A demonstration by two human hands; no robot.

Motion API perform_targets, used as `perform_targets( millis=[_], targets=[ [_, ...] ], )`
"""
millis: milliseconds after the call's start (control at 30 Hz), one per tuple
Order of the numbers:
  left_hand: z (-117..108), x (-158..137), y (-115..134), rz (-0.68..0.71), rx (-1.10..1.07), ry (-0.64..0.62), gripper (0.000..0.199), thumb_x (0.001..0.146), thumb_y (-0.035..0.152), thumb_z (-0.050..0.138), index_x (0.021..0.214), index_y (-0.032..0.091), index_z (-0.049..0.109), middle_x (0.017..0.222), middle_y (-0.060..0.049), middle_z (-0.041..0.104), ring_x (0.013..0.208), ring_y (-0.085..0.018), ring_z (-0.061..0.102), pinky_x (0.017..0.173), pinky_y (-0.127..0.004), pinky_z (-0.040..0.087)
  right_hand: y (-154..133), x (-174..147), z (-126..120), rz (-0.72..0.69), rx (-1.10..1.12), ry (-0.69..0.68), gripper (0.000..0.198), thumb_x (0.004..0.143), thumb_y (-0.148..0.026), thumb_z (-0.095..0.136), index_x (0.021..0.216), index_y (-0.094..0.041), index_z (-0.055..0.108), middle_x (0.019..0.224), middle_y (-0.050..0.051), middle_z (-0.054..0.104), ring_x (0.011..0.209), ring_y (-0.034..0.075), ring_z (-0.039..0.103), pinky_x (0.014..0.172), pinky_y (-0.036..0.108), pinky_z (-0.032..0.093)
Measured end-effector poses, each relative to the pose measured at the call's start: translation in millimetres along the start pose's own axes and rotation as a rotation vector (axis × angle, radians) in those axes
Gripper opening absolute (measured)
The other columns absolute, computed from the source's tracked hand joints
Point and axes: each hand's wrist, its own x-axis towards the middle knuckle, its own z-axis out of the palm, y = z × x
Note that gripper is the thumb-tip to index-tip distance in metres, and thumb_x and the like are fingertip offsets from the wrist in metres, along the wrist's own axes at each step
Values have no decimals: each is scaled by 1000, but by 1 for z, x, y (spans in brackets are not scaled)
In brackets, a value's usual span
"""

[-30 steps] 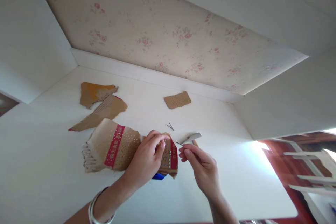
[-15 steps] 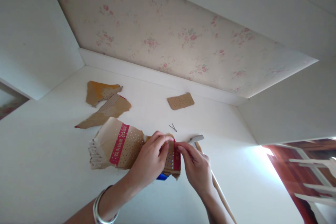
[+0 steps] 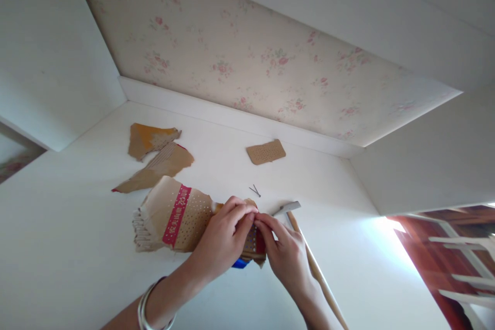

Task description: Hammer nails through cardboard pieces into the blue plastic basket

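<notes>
A torn piece of brown cardboard (image 3: 193, 219) full of small holes, with a red printed band, lies under my left hand. My left hand (image 3: 226, 232) is closed in a pinch near the cardboard's right end. Fingertip to fingertip with it, my right hand (image 3: 284, 245) is also closed in a pinch. What the fingers hold is hidden. Below my left fingers, a patch of blue material (image 3: 240, 263) sticks out from under the cardboard. Beside my right hand lies a hammer (image 3: 292, 208), its wooden handle running along my right forearm. Two thin nails (image 3: 255, 191) rest just beyond my fingertips.
Two torn cardboard scraps (image 3: 158, 167) lie at the left of the white tabletop (image 3: 77, 247). Near the back edge is a small perforated cardboard rectangle (image 3: 266, 152). White side panels and a floral-papered back (image 3: 220, 36) surround the surface.
My right hand has moved slightly left, its fingertips now meeting those of my left hand. My left hand stays about in place. The view has shifted a little.
</notes>
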Motion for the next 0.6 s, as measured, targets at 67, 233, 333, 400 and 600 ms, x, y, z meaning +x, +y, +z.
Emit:
perform_targets(
  millis=[67, 233, 333, 400, 600],
  targets=[
    [-1, 0, 1, 1, -21, -1, 23, 100, 27, 43, 107, 24, 65, 104, -4, 61, 101, -17, 60, 94, -31, 49, 0, -1, 1, 73, 9, 8, 20, 98, -24, 50, 115, -27, 59, 98, 0, 78, 82, 18, 75, 71, 26, 61],
    [0, -1, -2, 17, -1, -43, 21, 97, 30, 51, 108, 26, 68, 104, -4, 61, 97, -17, 61, 90, -31, 51, 3, -3, 1, 140, -7, -11, 27, 96, -27, 48, 122, -25, 52, 100, 2, 79, 81, 20, 77, 63, 27, 63],
    [2, -1, -4, 34, 18, -42, 17, 95, 27, 55, 103, 26, 71, 100, -3, 63, 93, -17, 63, 86, -30, 52, 4, -3, 1, 114, -77, -46, 28, 96, -25, 48, 124, -26, 51, 98, 1, 79, 73, 20, 77, 61, 28, 62],
    [3, 0, -5, 49, 24, -36, 15, 94, 26, 58, 99, 25, 71, 97, -2, 65, 90, -17, 63, 84, -30, 52, 3, -2, 0, 79, -102, -59, 29, 96, -23, 47, 124, -26, 52, 98, 1, 79, 73, 20, 76, 63, 28, 61],
    [4, 0, -3, 72, 37, -26, 16, 96, 22, 54, 89, 23, 69, 90, 0, 70, 86, -16, 65, 81, -28, 50, 1, -7, -15, 68, -112, -48, 40, 94, -29, 58, 133, -26, 50, 120, 5, 71, 107, 23, 69, 85, 33, 58]
  ],
)
